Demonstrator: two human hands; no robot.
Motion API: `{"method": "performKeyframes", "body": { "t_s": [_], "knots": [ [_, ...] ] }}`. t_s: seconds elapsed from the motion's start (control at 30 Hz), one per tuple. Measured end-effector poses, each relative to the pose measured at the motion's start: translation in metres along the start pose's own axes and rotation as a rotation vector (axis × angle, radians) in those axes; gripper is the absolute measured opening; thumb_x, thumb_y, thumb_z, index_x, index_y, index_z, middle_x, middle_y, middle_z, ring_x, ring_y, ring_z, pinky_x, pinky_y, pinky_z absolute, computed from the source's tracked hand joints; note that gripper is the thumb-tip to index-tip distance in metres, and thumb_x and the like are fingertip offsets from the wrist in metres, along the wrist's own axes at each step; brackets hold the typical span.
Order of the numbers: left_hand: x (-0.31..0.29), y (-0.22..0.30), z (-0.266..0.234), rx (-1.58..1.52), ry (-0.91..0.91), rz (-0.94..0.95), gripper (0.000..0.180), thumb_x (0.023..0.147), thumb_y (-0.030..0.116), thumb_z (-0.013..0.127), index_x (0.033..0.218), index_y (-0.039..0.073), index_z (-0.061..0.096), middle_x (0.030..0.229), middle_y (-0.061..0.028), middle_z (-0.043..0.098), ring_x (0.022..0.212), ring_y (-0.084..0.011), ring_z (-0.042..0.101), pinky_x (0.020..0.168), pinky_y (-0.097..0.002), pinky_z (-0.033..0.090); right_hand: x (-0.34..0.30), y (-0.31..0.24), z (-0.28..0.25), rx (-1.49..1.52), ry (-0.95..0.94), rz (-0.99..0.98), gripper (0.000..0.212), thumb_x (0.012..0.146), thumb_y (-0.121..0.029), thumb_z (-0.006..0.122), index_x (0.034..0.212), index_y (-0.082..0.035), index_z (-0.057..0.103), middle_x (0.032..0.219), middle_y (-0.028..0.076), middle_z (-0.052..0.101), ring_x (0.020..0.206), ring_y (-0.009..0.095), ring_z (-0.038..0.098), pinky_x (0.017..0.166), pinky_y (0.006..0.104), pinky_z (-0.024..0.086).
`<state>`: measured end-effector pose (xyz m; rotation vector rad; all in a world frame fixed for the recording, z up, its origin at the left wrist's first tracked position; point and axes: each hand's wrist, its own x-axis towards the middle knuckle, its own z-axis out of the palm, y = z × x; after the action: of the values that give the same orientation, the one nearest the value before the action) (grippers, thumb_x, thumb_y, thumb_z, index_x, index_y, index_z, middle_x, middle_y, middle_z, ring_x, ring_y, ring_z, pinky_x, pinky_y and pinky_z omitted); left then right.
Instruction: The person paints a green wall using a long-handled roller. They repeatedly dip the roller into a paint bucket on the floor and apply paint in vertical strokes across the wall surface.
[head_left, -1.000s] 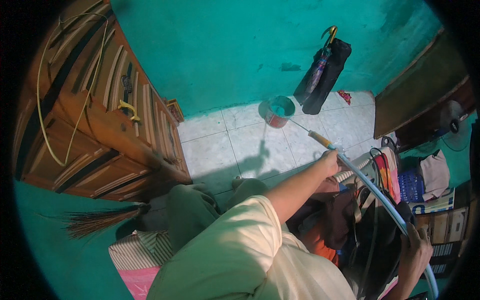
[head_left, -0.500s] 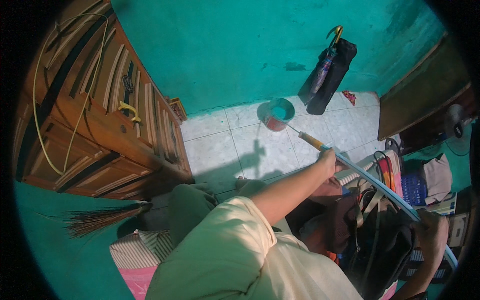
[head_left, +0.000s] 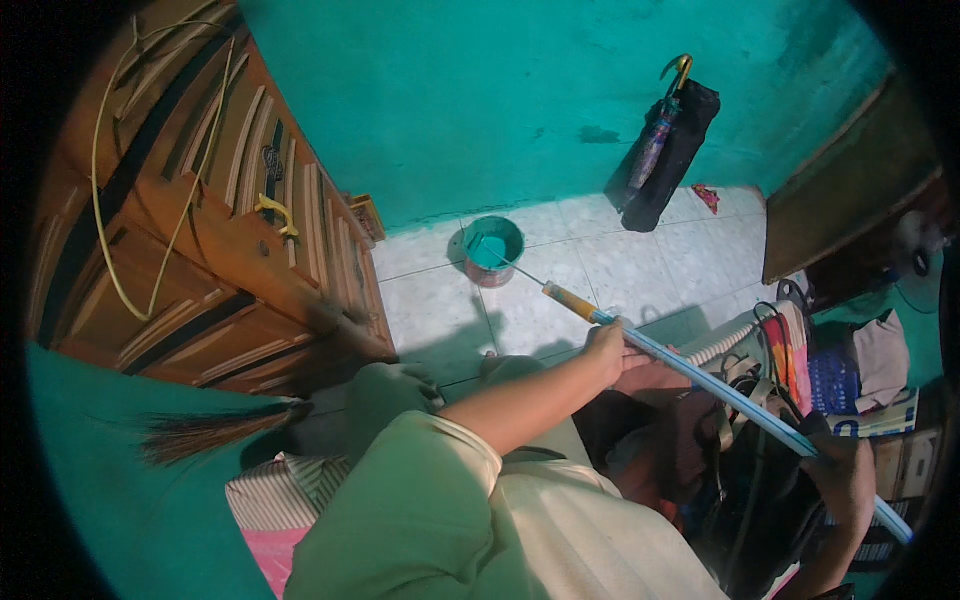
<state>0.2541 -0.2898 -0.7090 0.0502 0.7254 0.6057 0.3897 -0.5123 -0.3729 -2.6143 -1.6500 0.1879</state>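
Observation:
A long blue-and-white pole slants across the right half of the head view. Fixed to its far end is a paint roller's orange handle, whose thin wire reaches into a small bucket of teal paint. The roller head inside the bucket is hard to make out. My left hand is closed round the pole just behind the orange handle. Farther back along it, at the right, my right hand grips the same pole, its fingers partly in shadow.
A wooden cabinet with a looped yellow cord stands left. An umbrella and a long black bag lean on the teal wall. Bags and clothes are piled at right. A stick broom lies lower left.
The bucket has shifted left across the tiles, and the roller end has swung left with it. Both hands have moved left while keeping hold of the pole.

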Motion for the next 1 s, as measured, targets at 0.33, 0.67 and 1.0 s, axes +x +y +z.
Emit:
{"method": "performKeyframes", "body": {
  "t_s": [0.33,0.67,1.0],
  "knots": [
    [0.004,0.035,-0.077,0.094,0.130,0.022,0.038,0.105,0.033,0.041,0.106,-0.004,0.047,0.097,-0.0213,0.061,0.088,-0.0380,0.067,0.077,-0.0529,0.061,-0.003,-0.068,0.025,-0.142,-0.068,-0.201,0.017,0.074,-0.009,0.072,0.085,0.000,0.065,0.081,0.022,0.061,0.077,0.042,0.061,0.066,0.0454,0.047],
    [0.007,0.082,-0.090,-0.045,0.032,0.037,0.027,0.104,0.026,0.045,0.108,0.000,0.045,0.098,-0.0227,0.062,0.084,-0.0367,0.068,0.081,-0.0531,0.060,0.034,-0.139,0.000,-0.502,0.062,-0.454,0.012,0.081,-0.014,0.068,0.078,-0.003,0.065,0.071,0.018,0.061,0.067,0.038,0.061,0.062,0.0448,0.045],
    [-0.017,0.104,-0.104,-0.055,-0.013,0.069,0.048,0.104,0.043,0.040,0.111,-0.004,0.048,0.107,-0.0287,0.061,0.090,-0.0409,0.066,0.083,-0.0544,0.057,0.033,-0.166,-0.016,-0.599,0.120,-0.550,0.011,0.078,-0.015,0.070,0.075,-0.005,0.068,0.070,0.015,0.062,0.067,0.032,0.063,0.063,0.0426,0.046]
  ]
}}
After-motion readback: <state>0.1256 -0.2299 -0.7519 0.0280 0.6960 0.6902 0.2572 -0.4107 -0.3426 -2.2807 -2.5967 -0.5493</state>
